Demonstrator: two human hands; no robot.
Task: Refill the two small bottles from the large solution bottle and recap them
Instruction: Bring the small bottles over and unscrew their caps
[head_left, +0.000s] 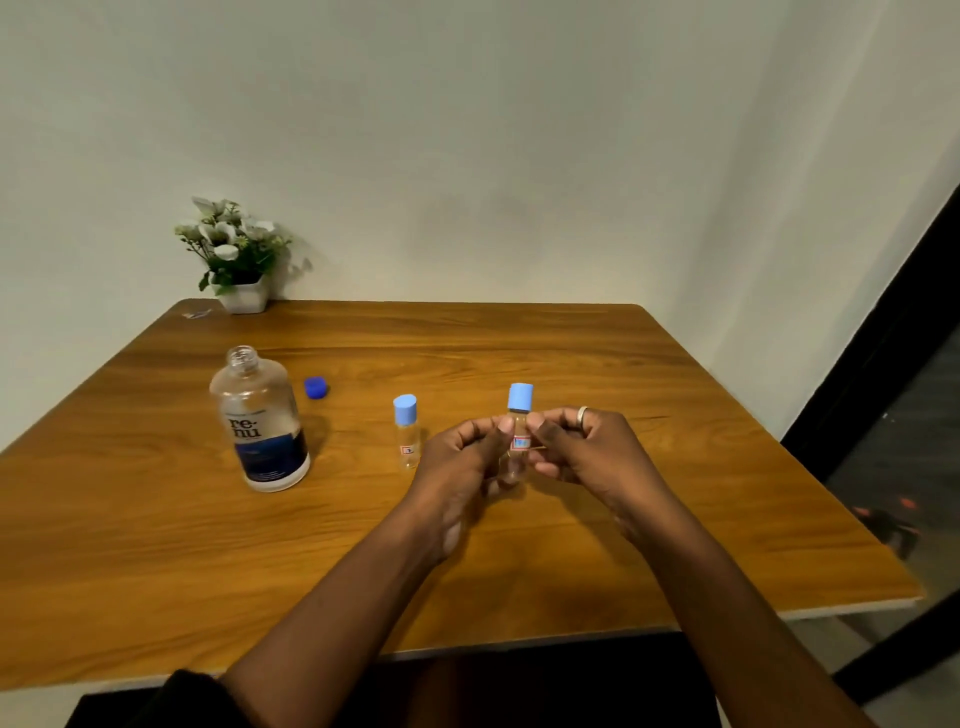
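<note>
The large solution bottle (260, 423) stands uncapped at the left, its dark blue cap (316, 387) lying just beside it. One small capped bottle (406, 437) stands mid-table; the other small bottle (519, 431), light-blue cap on, is upright, held between two hands.

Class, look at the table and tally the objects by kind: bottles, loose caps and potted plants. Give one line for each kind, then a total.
Large bottles: 1, the open solution bottle
Small bottles: 2, one standing, one held in both hands
Loose caps: 1, the dark blue cap
Potted plants: 1, the flower pot
Total: 5
</note>
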